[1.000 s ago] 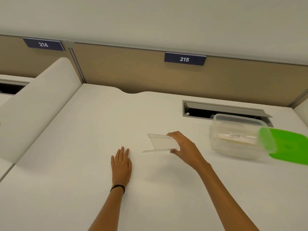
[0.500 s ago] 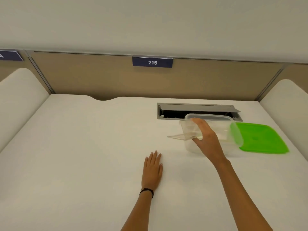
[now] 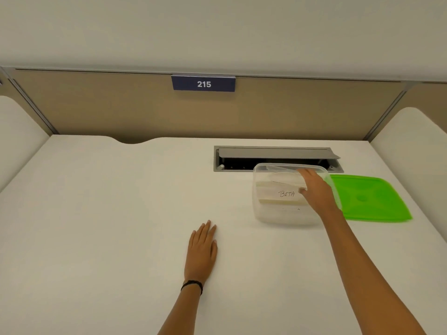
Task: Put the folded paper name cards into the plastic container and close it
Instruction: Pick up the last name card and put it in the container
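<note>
A clear plastic container (image 3: 271, 213) stands on the white desk at the right. Inside it lies a folded card marked "BETA" (image 3: 286, 195). My right hand (image 3: 315, 189) reaches over the container's rim and holds another folded paper card (image 3: 286, 178) inside it, above the BETA card. The green lid (image 3: 367, 199) lies flat on the desk, touching the container's right side. My left hand (image 3: 202, 250) rests flat, palm down, on the desk to the left of the container, holding nothing.
A grey cable slot (image 3: 275, 157) with its flap raised is sunk into the desk just behind the container. A tan partition with a "215" sign (image 3: 203, 83) closes off the back. White side panels (image 3: 408, 146) flank the desk.
My right hand has carried the folded card from the middle of the desk rightward and into the container. The view has swung right; my left hand stays flat on the desk.
</note>
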Demonstrator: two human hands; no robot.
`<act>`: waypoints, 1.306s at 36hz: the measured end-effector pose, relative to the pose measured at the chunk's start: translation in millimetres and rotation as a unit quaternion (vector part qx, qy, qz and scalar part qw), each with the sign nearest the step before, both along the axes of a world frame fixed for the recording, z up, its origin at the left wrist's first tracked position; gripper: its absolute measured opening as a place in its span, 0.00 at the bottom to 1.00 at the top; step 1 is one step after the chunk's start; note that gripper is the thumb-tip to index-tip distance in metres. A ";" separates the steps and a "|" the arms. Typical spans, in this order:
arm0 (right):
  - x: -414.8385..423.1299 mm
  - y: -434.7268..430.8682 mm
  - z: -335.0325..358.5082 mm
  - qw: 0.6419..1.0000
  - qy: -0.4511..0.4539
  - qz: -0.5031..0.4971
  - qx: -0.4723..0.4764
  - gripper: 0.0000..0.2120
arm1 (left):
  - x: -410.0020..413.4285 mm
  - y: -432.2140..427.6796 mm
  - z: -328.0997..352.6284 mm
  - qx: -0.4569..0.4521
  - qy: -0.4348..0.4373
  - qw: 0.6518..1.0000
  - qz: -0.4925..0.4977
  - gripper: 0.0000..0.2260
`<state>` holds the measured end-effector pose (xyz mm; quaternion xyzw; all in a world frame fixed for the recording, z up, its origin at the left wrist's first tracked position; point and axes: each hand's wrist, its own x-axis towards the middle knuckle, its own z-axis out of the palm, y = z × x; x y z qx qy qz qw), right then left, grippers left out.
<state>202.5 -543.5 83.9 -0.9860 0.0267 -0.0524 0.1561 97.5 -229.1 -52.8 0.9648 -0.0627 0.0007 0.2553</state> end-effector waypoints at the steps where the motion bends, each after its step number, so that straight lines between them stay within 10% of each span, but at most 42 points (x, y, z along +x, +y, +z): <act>1: 3.7 -1.0 -2.2 1.000 0.018 0.008 -0.008 0.28 | 0.2 -0.2 0.0 0.001 -0.001 1.000 0.001 0.20; 17: 40.9 -3.8 -35.5 0.980 0.184 0.023 -0.070 0.29 | 0.9 -4.2 2.5 0.003 0.000 1.000 0.011 0.20; 42: 37.7 5.8 -39.0 0.991 0.129 0.021 0.008 0.23 | -0.6 -4.9 7.0 0.005 0.003 1.000 0.008 0.21; 47: 14.9 5.1 -25.0 0.993 -0.072 -0.015 0.093 0.17 | -1.2 -4.8 7.0 0.009 0.007 1.000 0.008 0.21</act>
